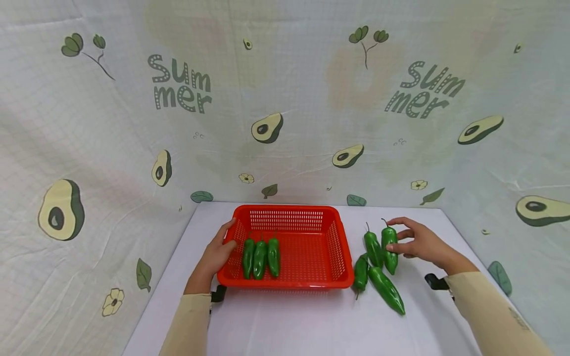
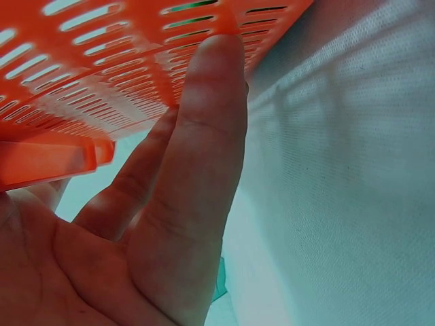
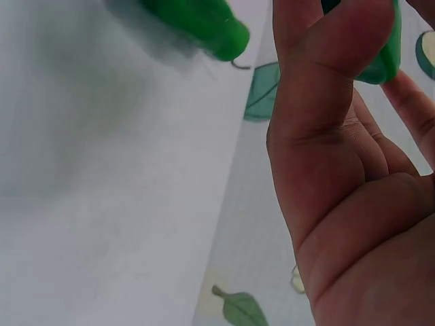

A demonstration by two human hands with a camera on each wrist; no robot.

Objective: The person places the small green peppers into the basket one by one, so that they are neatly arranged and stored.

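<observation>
A red plastic basket (image 1: pixel 285 284) with slotted walls stands on the white table. Three green chili peppers (image 1: pixel 260 259) lie side by side in its left part. My left hand (image 1: pixel 217 254) grips the basket's left rim, thumb over the edge; in the left wrist view its fingers (image 2: pixel 204 122) lie against the slotted outer wall. To the right of the basket, my right hand (image 1: pixel 418 242) pinches a green chili pepper (image 1: pixel 390 237) between thumb and fingers. Part of that pepper (image 3: pixel 384 64) shows behind the fingers in the right wrist view.
Three more green peppers lie close together by the basket's right side: one upright-lying pepper (image 1: pixel 373 247), a short one (image 1: pixel 360 274) near the rim, and a long one (image 1: pixel 386 289) nearer the front. A printed cloth (image 1: pixel 303 173) hangs behind the table.
</observation>
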